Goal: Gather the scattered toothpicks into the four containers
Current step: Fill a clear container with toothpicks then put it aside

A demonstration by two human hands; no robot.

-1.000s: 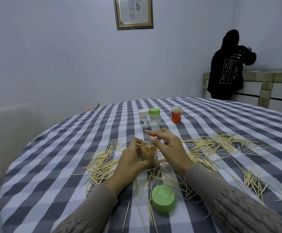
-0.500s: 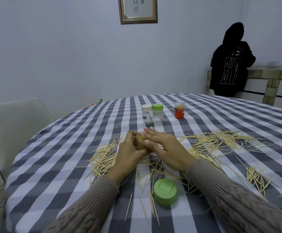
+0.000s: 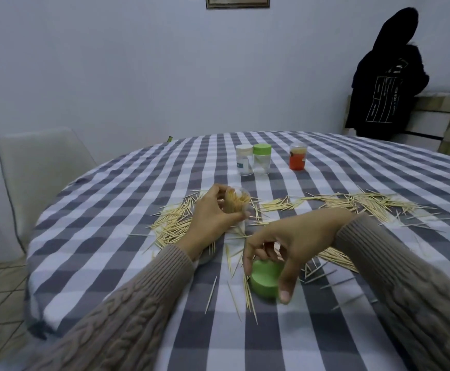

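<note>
Chair stands at the far left, beside the bench. The left hand grips a clear container packed with toothpicks, fingers curled round its wall; the container stands roughly upright on the bench, leaning slightly, so the packed sticks run near vertical, tips up.

Change noted: half a second ago the right hand was at the container mouth; it has since dropped to the green lid, fingers arched over it and touching its rim. Judgement: this container is full and capping is the step in hand.

Loose toothpicks lie flat on the bench in fans on both sides, long axes mixed, mostly slanting away. Three further containers stand upright beyond, well apart from the hands. Much gathering remains.
</note>
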